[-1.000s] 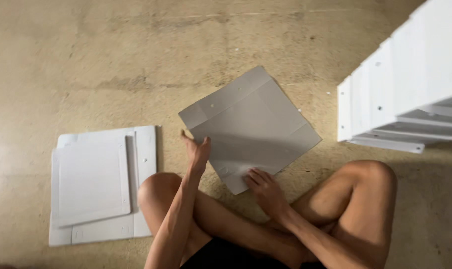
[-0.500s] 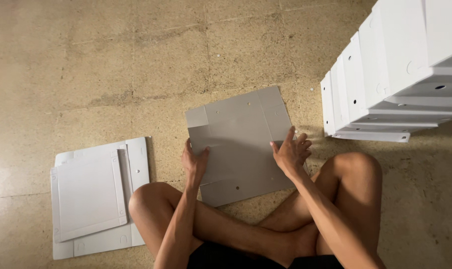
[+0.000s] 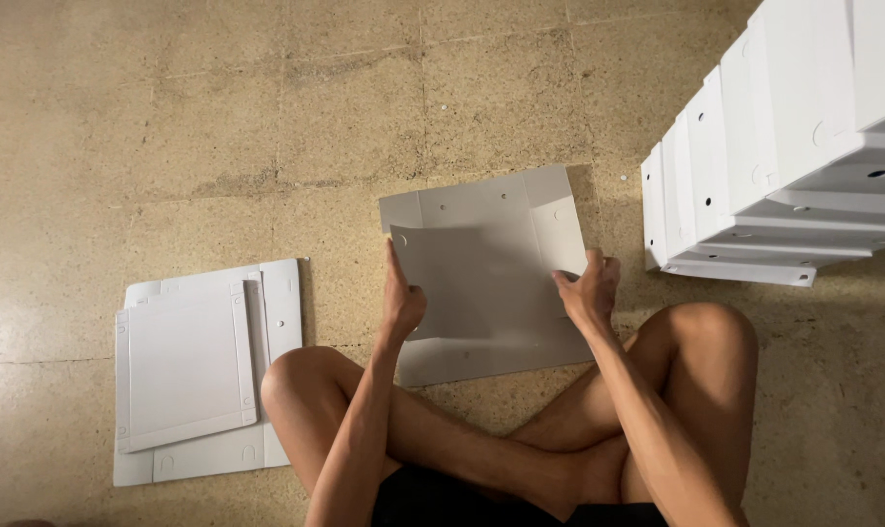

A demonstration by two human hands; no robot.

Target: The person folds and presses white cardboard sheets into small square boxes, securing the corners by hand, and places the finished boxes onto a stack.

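A flat grey cardboard sheet [image 3: 486, 268], creased and punched with small holes, lies on the floor in front of my crossed legs. Its left flap [image 3: 442, 283] is folded inward and raised. My left hand [image 3: 401, 301] holds that flap along its left edge. At the sheet's right side, my right hand [image 3: 589, 290] grips the edge of the right flap [image 3: 558, 232] with its fingers curled over it. Both forearms reach out over my knees.
A pile of flat white cardboard blanks [image 3: 194, 366] lies on the floor to my left. A stack of assembled white boxes [image 3: 784, 156] stands at the right, close to my right knee. The floor [image 3: 218, 127] is beige speckled stone.
The sheet has turned from a diagonal to square in front of me. My right hand slid from its near edge to its right flap, and the left flap has been lifted inward.
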